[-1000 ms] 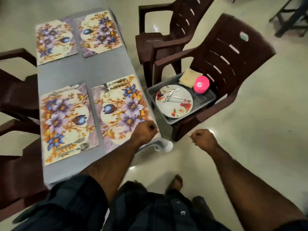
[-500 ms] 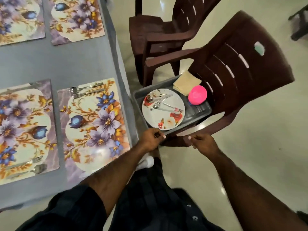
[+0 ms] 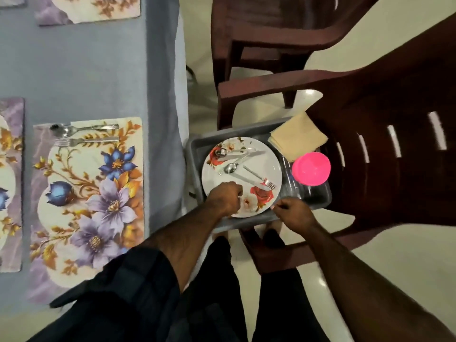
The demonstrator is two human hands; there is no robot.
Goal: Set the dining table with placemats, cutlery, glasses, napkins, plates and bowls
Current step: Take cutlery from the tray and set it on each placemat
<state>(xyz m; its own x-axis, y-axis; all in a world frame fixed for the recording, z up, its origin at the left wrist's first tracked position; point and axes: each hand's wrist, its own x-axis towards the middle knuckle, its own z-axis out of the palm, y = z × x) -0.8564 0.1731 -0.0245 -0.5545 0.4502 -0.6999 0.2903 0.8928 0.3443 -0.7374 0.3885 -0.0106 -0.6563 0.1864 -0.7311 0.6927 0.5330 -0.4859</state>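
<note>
A white floral plate (image 3: 270,164) lies in a grey tray (image 3: 195,149) on a brown chair's seat. Loose spoons (image 3: 230,167), a fork (image 3: 261,178) and a knife lie on the plate. My left hand (image 3: 227,197) hovers as a fist over the plate's near edge, with nothing visible in it. My right hand (image 3: 293,213) is curled at the plate's near right rim; whether it touches the rim is unclear. Folded beige napkins (image 3: 298,138) and a pink bowl (image 3: 311,169) sit at the tray's far end. The nearest floral placemat (image 3: 88,201) carries a spoon (image 3: 84,128) and fork (image 3: 86,141).
The grey table (image 3: 98,70) holds more placemats at the far edge (image 3: 88,8) and at the left (image 3: 9,183). The tray's chair (image 3: 382,169) stands right beside the table, with a second brown chair (image 3: 266,33) behind it. Pale floor lies to the right.
I have stepped from the table to the chair. Both hands moved forward, the left from the placemat's corner to over the plate, the right to the plate's near rim.
</note>
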